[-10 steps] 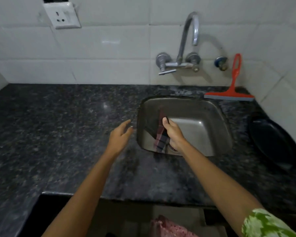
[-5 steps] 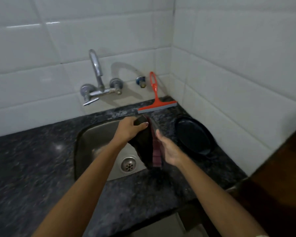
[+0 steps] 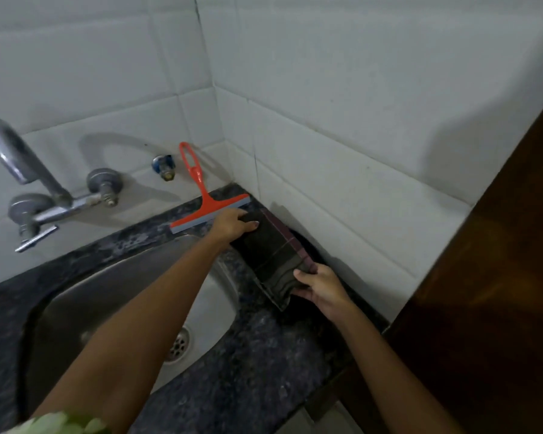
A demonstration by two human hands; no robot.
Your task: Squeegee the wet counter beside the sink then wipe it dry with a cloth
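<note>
Both hands stretch a dark checked cloth (image 3: 275, 255) over the speckled black counter (image 3: 257, 349) right of the steel sink (image 3: 113, 296). The left hand (image 3: 231, 225) grips its far end, the right hand (image 3: 322, 289) its near end. An orange squeegee (image 3: 206, 208) leans against the tiled wall behind.

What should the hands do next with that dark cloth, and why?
Probably lay the cloth flat in the corner. Both the left hand and the right hand hold it stretched just above the black pan, beside the squeegee.
</note>
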